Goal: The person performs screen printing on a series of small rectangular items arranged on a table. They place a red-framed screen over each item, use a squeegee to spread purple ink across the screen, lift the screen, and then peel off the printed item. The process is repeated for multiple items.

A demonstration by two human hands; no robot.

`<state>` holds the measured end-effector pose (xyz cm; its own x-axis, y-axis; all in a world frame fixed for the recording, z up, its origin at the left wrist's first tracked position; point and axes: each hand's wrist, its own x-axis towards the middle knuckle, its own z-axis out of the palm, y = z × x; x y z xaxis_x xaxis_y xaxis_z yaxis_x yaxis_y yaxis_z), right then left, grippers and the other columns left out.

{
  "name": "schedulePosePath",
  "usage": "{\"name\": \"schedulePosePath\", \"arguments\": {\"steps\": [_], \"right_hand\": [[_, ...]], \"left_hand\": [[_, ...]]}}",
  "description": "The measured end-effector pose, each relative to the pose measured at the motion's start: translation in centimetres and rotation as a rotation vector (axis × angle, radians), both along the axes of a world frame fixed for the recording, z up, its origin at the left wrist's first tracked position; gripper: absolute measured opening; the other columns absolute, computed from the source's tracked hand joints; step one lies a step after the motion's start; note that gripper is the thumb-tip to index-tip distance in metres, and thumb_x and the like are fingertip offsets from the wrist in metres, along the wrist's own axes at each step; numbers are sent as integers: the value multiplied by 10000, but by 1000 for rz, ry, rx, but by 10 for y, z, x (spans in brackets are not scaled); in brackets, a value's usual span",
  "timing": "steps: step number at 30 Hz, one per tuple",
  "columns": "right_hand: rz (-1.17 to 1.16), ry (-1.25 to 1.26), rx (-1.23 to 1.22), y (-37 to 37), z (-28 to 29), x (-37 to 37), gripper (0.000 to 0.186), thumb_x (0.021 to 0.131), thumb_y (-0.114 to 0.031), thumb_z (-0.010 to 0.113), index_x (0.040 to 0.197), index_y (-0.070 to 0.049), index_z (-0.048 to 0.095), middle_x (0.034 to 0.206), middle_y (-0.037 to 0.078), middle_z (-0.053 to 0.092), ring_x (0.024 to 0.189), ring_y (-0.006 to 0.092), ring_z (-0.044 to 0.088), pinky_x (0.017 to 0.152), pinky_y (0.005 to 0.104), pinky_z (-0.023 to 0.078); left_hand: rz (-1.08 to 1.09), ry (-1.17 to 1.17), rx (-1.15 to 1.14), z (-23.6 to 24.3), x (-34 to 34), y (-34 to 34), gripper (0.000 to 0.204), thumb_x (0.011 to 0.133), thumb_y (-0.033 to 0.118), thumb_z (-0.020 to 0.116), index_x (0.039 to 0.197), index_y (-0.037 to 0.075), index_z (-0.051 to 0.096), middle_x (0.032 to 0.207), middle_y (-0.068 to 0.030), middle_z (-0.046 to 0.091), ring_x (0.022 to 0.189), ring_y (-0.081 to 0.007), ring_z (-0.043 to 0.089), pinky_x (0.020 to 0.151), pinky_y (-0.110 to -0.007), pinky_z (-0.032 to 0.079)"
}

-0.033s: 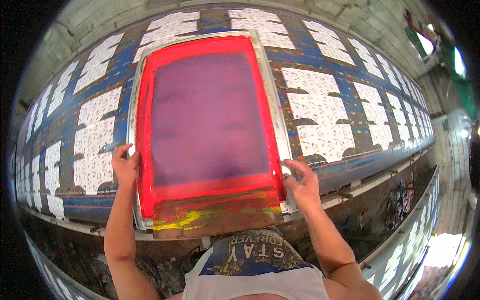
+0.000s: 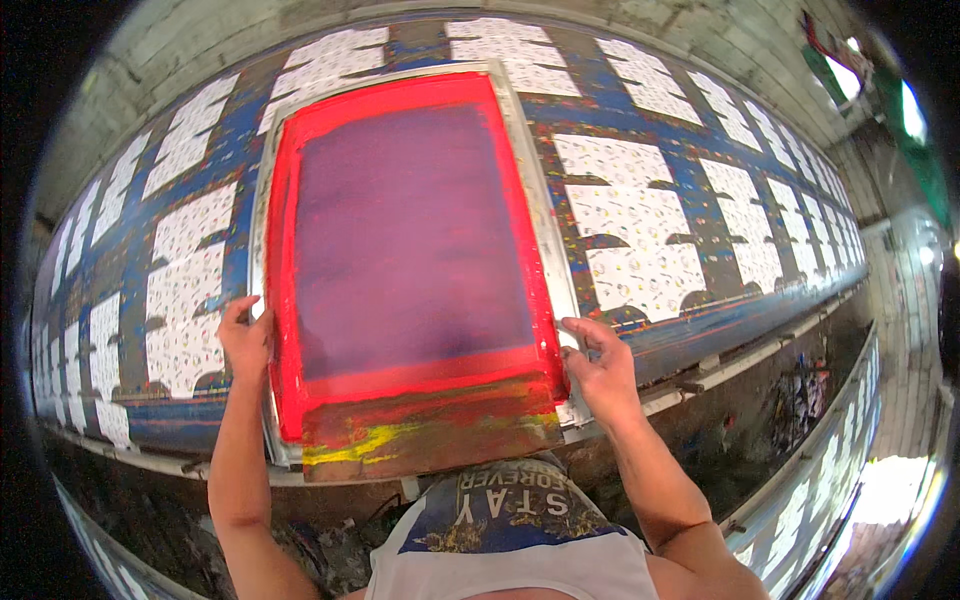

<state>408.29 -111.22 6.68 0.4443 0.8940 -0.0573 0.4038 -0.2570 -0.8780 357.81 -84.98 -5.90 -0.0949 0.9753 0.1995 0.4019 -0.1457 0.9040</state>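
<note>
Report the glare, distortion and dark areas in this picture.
Head view, overall: the long table curves with the fisheye, and the corners are black; head view, lower right: a white patch looks blown out; head view, centre: small glints edge the red-bordered screen.

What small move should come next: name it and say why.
Perhaps steady the frame evenly from both sides: the left hand and right hand are at its opposite sides, with a glossy red band just inside it.
</note>
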Motion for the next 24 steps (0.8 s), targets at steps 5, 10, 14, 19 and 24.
{"name": "schedulePosePath", "arguments": {"steps": [5,10,14,19,24], "right_hand": [[-30,127,-26,11,7,20,413,937,37,718,1350,42,743,1370,176,728,1332,245,673,1151,382,508],[-17,56,19,6,10,70,366,951,-16,782,1315,19,768,1316,161,720,1255,237,686,1104,359,526],[-53,38,66,0,4,145,328,920,-31,795,1248,-22,792,1274,190,746,1222,310,706,1110,395,536],[-144,159,40,-28,-14,270,312,913,-33,788,1224,-24,794,1256,224,754,1237,349,712,1127,407,527],[-196,111,0,-58,-21,378,305,923,-46,790,1227,-38,799,1293,220,722,1193,339,713,1072,412,538]], "left_hand": [[-39,-10,122,22,12,23,238,869,-94,821,1071,-15,725,850,18,641,731,-61,553,659,-257,423],[-69,-61,105,45,50,41,209,888,-97,823,1043,0,722,867,33,651,730,-50,538,659,-243,409],[-39,-31,80,62,121,24,215,888,-100,823,1049,1,725,871,24,659,730,-52,546,658,-242,416],[24,-104,2,53,260,-27,241,866,-114,838,1043,-1,721,880,10,674,757,-75,590,693,-255,474],[27,-119,52,38,383,-70,247,852,-120,843,1031,-8,713,908,-21,704,792,-94,634,723,-263,509]]}}
